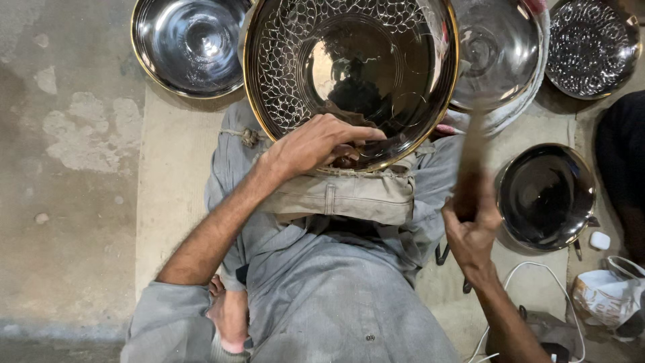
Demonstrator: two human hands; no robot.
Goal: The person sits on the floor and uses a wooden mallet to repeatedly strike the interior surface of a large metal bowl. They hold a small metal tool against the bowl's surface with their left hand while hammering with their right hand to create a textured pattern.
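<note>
The left third of the frame is bare concrete floor point(67, 168) — open room for a hand to pass. Across the top, four metal bowls crowd edge to edge: a plain one point(188, 44) at upper left, the large patterned bowl point(349, 67) at centre, another point(497, 54) beside it, and a dimpled one point(591, 47) at upper right. A dark bowl point(545, 196) blocks the right — with a white cable point(531, 282) and crumpled bag point(608, 292) cluttering the lower right.

we are stretching our left hand point(316, 142) forward, fingers curled and pressing flat. our right hand point(472, 225) is closing in a fist, wrist raised and blurred.
</note>
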